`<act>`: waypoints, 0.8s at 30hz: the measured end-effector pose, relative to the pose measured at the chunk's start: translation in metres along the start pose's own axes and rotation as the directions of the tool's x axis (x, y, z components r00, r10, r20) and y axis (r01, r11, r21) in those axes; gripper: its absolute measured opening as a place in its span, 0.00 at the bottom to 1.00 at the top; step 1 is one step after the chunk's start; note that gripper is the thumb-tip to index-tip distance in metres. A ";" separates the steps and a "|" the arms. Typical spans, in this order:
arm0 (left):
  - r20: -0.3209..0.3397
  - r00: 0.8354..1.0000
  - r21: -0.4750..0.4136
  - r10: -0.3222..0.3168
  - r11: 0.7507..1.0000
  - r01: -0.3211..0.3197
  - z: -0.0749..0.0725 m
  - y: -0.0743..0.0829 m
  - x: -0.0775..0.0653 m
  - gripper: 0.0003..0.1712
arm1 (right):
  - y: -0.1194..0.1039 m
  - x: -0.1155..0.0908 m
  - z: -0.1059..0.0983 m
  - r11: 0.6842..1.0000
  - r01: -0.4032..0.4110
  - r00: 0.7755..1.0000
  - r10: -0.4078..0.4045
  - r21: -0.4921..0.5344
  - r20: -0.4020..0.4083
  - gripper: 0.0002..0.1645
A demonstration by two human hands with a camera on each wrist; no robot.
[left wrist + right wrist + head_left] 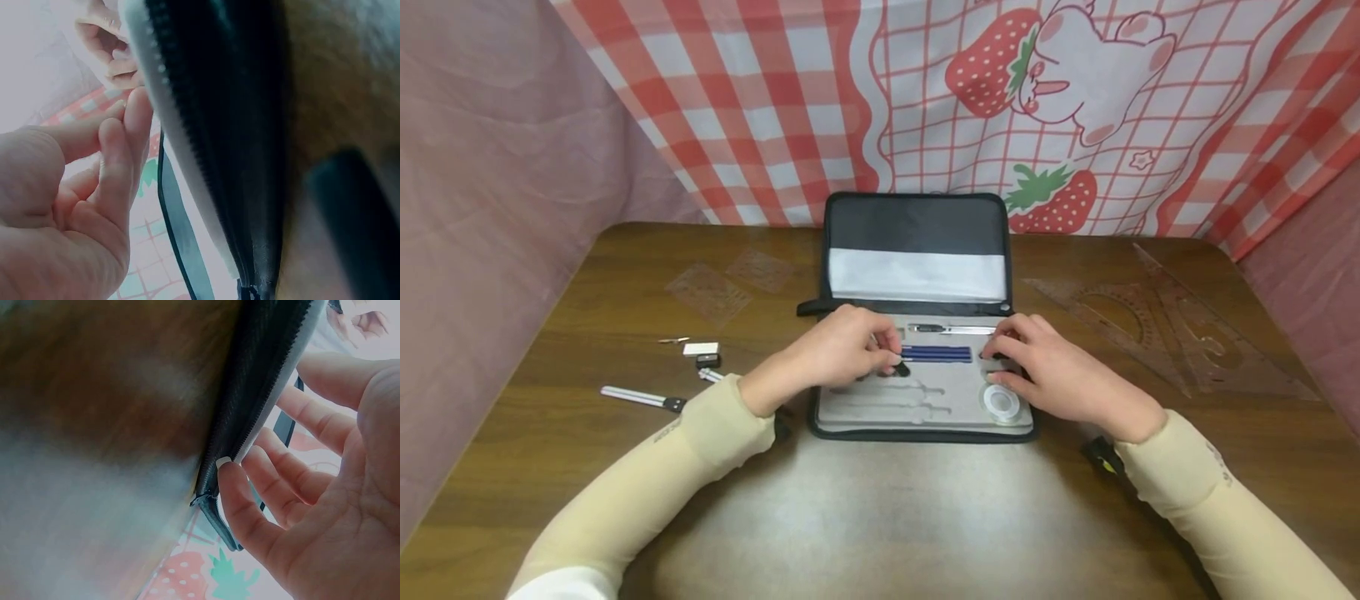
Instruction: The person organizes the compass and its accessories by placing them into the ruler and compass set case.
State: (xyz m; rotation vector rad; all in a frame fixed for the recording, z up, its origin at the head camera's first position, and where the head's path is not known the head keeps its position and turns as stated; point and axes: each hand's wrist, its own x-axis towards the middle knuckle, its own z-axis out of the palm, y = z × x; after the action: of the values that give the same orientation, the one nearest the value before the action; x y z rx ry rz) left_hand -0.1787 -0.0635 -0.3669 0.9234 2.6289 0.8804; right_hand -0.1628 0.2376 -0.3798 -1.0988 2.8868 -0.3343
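A zip case (917, 429) lies unfolded on the table, with a grey moulded tray inside. My left hand (850, 343) is over the tray's left half, thumb and fingertips pinching a small black-headed tool (901, 368); most of it is hidden under the hand. Beside those fingertips, blue sticks (938, 354) lie in a slot. My right hand (1045, 367) rests at the tray's right end with fingers spread; in the right wrist view its little finger (240, 500) touches the zipped edge. Near that thumb sits a round white disc (1001, 402). A silver compass (955, 329) fills the top slot.
Left on the table are a silver tool with black hinge (643, 398), a white eraser (701, 349), a black sharpener (707, 361) and clear templates (707, 293). Clear set squares (1210, 333) lie at right. A black object (1101, 454) is beside my right wrist.
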 end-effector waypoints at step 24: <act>0.061 0.987 0.296 0.151 0.941 -0.162 0.003 -0.001 -0.003 0.05 | 0.003 -0.001 0.000 1.000 0.008 1.000 -0.008 0.029 -0.005 0.17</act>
State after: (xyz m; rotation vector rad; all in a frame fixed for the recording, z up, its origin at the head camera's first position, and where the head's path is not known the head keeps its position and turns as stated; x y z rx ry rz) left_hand -0.1763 -0.0645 -0.3700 1.2235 2.7341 0.4925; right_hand -0.1643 0.2403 -0.3808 -1.1073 2.8728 -0.3778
